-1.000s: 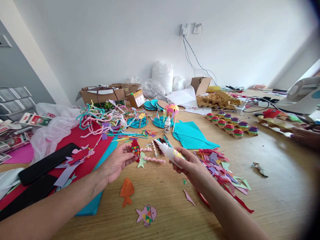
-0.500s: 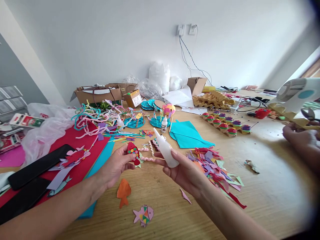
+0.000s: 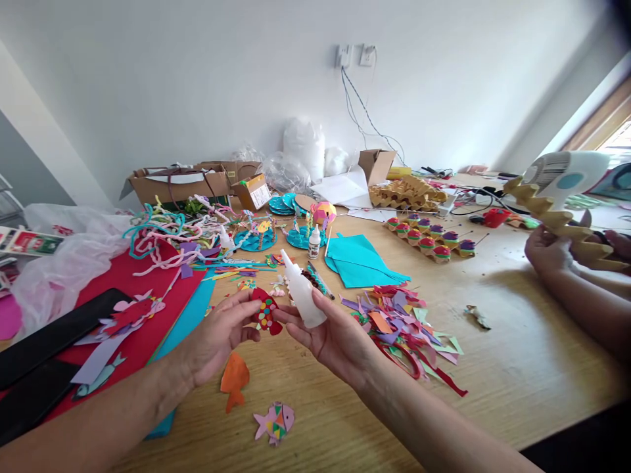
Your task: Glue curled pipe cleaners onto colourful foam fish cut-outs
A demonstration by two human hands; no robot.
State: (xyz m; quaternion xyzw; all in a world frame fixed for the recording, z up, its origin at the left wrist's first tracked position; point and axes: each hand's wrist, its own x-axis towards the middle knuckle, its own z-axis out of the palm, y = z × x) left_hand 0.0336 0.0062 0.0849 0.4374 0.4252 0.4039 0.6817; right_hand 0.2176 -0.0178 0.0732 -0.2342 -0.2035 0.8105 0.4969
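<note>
Between the fingers and thumb of my left hand (image 3: pixel 231 326) is a red paper fish (image 3: pixel 267 313) covered in coloured dots. My right hand (image 3: pixel 335 335) grips a white glue bottle (image 3: pixel 302 293), its nozzle tilted up and to the left. The right fingertips reach the fish's tail side; whether they press on it I cannot tell. Below my hands, an orange paper fish (image 3: pixel 235 381) and a pink paper fish (image 3: pixel 275 422) with coloured triangles lie on the wooden table (image 3: pixel 345 433). A small glue bottle (image 3: pixel 314 242) stands upright behind the larger one.
Paper scraps (image 3: pixel 399 322) are heaped to the right, partly over red scissors handles. Blue sheets (image 3: pixel 367 261) and an egg carton (image 3: pixel 431 238) with painted cups lie beyond. Pipe cleaners (image 3: pixel 162 240) tangle at left. A co-worker's hand (image 3: pixel 549 249) holds a cardboard egg tray at far right.
My right hand has come closer to the fish, its fingertips now at the tail side. The dotted fish has turned to show more of its face. At right, the co-worker's egg tray is raised.
</note>
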